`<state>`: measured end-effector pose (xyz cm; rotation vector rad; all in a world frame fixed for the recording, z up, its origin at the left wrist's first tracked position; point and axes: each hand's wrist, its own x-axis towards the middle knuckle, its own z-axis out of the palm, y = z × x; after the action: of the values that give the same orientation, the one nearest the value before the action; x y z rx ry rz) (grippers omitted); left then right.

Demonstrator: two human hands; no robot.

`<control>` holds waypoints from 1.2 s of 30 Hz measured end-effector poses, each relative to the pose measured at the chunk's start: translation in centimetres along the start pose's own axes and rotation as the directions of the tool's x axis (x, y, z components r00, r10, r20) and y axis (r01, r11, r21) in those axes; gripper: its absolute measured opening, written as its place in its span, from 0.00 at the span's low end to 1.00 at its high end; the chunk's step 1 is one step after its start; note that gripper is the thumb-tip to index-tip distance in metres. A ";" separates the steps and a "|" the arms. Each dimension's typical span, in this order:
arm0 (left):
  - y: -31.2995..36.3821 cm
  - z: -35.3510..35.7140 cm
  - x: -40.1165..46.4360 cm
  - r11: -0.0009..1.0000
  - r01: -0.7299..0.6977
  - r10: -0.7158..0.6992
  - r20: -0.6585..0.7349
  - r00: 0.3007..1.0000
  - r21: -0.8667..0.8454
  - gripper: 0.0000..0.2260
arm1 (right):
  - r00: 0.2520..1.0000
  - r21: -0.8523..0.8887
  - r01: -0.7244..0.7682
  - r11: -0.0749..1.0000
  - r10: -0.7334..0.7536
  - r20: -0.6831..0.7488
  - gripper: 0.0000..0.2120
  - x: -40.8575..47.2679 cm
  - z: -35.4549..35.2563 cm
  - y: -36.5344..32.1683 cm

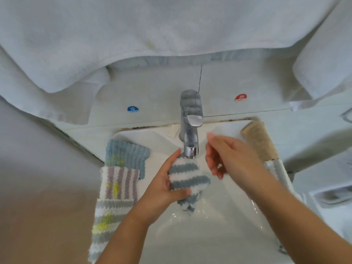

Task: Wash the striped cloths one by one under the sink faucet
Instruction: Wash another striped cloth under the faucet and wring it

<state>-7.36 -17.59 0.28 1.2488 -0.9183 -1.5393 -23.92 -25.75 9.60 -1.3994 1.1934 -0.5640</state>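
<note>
The left hand grasps a blue-and-white striped cloth under the faucet spout, while the right hand, fingers released, probably must reach the faucet handle.

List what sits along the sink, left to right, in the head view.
Purple-striped cloth → left hand holding blue-striped cloth → faucet spout → right hand → beige cloth.

Open basin room lies right of the faucet; cloths cover the left rim, towels hang overhead.
</note>
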 end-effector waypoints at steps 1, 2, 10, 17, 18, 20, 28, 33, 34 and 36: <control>0.0 -0.1 -0.1 1.000 0.003 -0.003 -0.001 1.000 -0.001 0.40 | 0.998 -0.050 -0.033 0.998 0.031 -0.046 0.21 -0.7 0.3 1.7; 0.1 -0.2 -0.1 1.000 0.008 -0.008 -0.005 1.000 -0.006 0.40 | 0.993 -0.082 -0.093 0.992 0.086 -0.085 0.20 -1.1 0.7 3.8; 0.2 0.0 -0.4 0.998 0.039 -0.038 0.030 0.999 -0.038 0.39 | 0.922 0.524 -0.370 0.767 0.232 0.311 0.21 0.6 3.3 9.7; 0.7 -1.6 -0.9 0.986 0.078 -0.065 -0.090 0.994 0.149 0.36 | 0.994 0.399 -0.103 0.911 0.078 0.079 0.08 0.9 2.5 9.6; 0.8 -1.7 -0.9 0.980 0.090 -0.071 -0.115 0.991 0.175 0.35 | 0.998 0.318 -0.043 0.947 0.030 0.046 0.06 1.0 2.4 9.6; 0.7 -1.6 -1.0 0.965 0.119 -0.077 -0.179 0.981 0.232 0.33 | 0.999 0.178 0.011 0.984 -0.017 0.028 0.08 1.0 2.5 9.3; 0.9 -1.6 -0.7 0.905 0.141 0.020 -0.371 0.928 0.401 0.19 | 0.998 -0.245 0.059 0.968 -0.051 0.041 0.25 0.9 2.4 9.5; 0.9 -0.7 -0.5 0.859 0.097 0.151 -0.431 0.890 0.502 0.17 | 0.977 -0.515 0.197 0.834 -0.212 0.030 0.20 1.4 2.5 9.8; 0.9 -0.6 -0.5 0.840 0.082 0.194 -0.438 0.878 0.536 0.17 | 0.972 -0.530 0.213 0.820 -0.235 0.027 0.19 1.5 2.5 9.7; 0.6 -0.6 -0.5 0.759 0.056 0.295 -0.418 0.859 0.649 0.13 | 0.960 -0.548 0.246 0.799 -0.280 0.021 0.16 1.6 2.5 9.6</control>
<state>-6.58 -17.35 0.88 1.9172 -1.1884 -0.7052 -24.31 -24.37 -0.32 -2.0774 1.2738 -0.4738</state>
